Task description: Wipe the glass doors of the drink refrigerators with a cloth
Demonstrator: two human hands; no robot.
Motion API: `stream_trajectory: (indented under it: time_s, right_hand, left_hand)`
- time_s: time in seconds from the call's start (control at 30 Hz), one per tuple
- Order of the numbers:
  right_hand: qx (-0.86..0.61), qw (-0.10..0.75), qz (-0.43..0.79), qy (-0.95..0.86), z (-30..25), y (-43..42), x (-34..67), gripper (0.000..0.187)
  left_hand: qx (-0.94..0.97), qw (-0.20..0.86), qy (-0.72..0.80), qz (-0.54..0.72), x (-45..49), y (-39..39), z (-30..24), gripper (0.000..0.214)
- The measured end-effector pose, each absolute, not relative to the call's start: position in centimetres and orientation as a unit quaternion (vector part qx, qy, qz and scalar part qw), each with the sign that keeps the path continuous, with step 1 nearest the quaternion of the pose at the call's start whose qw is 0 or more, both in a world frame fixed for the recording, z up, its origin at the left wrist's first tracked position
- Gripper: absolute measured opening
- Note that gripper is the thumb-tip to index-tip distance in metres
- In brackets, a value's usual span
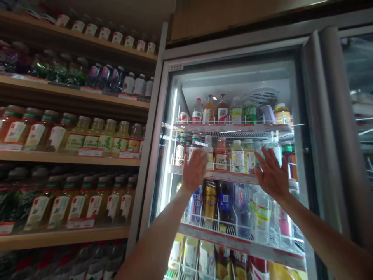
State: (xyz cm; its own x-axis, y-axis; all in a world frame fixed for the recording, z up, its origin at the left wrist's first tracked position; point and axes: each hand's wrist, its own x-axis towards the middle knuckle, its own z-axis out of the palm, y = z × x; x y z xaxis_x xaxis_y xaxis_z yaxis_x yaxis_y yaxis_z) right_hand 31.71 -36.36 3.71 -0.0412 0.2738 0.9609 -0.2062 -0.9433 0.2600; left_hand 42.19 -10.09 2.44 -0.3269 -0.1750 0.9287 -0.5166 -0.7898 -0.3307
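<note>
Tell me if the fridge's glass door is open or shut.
Shut: the glass door sits in its frame, with left hand and right hand in front.

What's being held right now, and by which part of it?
Nothing: the left hand and right hand are open, spread in front of the fridge's glass door.

Wooden shelf [64,238]: honey brown. Juice bottles [106,137]: yellow-green, white labels. Chilled bottle [221,155]: orange-red, white label. Wire rack [227,219]: white. Price strip [204,232]: red and white. Cooler door frame [317,116]: silver-grey.
</note>
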Motion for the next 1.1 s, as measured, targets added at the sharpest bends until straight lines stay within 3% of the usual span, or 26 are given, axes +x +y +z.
stream_trajectory:
  time_s: [0.1,0.3,0.5,0.67,0.73,0.87,1.03,1.1]
  right_hand:
    - [0.668,0.168,0.725,0.020,3.7,-36.2,31.7,0.048]
    - [0.667,0.164,0.727,0.008,3.7,-36.1,31.6,0.047]
    - [0.675,0.148,0.722,-0.015,3.6,-35.6,32.0,0.053]
    - [0.676,0.115,0.727,-0.046,2.6,-34.6,32.3,0.058]
    - [0.673,0.110,0.730,-0.049,2.1,-34.4,32.5,0.060]
    - [0.677,0.108,0.726,-0.053,2.0,-34.3,32.7,0.060]
    - [0.673,0.108,0.729,-0.064,2.0,-34.4,32.3,0.058]
    - [0.678,0.123,0.722,-0.063,1.3,-34.4,31.9,0.058]
  left_hand:
    - [0.575,0.232,-0.177,0.764,43.3,-7.9,2.2,0.046]
    - [0.569,0.068,-0.368,0.732,42.3,-10.8,0.1,0.038]
    - [0.589,0.239,-0.168,0.753,43.7,-7.7,1.1,0.046]
    - [0.577,0.072,-0.409,0.703,41.8,-10.6,-0.7,0.048]
    - [0.583,0.082,-0.391,0.707,42.1,-9.7,-1.1,0.046]
    - [0.596,0.221,-0.208,0.744,43.3,-7.0,-1.7,0.046]
    - [0.561,0.066,-0.416,0.713,42.0,-9.2,-4.6,0.044]
    - [0.570,0.062,-0.411,0.709,42.0,-8.7,-5.0,0.043]
